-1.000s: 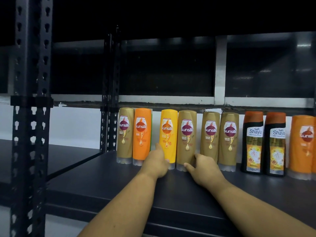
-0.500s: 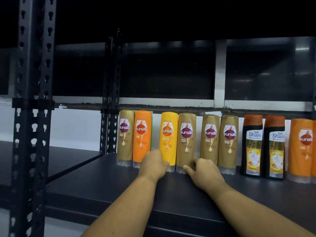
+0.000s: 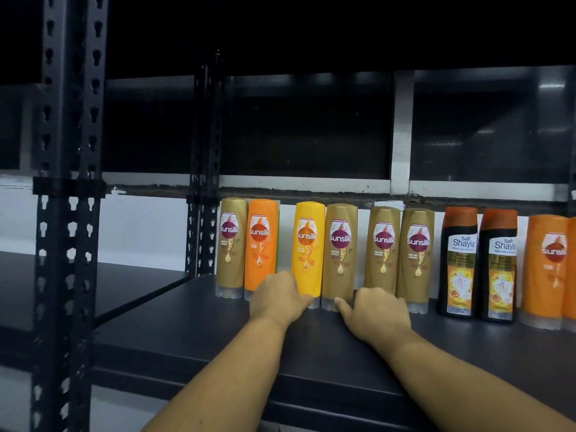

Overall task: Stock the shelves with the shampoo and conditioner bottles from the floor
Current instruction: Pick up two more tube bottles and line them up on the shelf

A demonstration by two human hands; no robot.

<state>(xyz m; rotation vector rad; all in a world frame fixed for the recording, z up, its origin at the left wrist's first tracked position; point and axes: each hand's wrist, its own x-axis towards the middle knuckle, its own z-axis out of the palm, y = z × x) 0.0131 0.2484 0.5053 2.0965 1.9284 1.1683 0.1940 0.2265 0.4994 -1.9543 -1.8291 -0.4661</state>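
A row of upside-down bottles stands at the back of the dark shelf (image 3: 193,325). My left hand (image 3: 277,297) grips the base of the yellow Sunsilk bottle (image 3: 308,244). My right hand (image 3: 377,310) holds the base of the gold Sunsilk bottle (image 3: 339,254) beside it, thumb against its clear cap. To the left stand a gold bottle (image 3: 232,244) and an orange bottle (image 3: 261,244). On the right are two more gold bottles (image 3: 400,251).
Two black Safi Shayla bottles (image 3: 478,263) and an orange Sunsilk bottle (image 3: 545,269) continue the row to the right. A perforated black upright (image 3: 67,213) stands at the near left and another (image 3: 204,169) behind it. A second shelf board (image 3: 124,282) lies lower left.
Both hands stay at the bases of the yellow and gold bottles, sitting slightly lower on them. The whole row appears a little lower in view.
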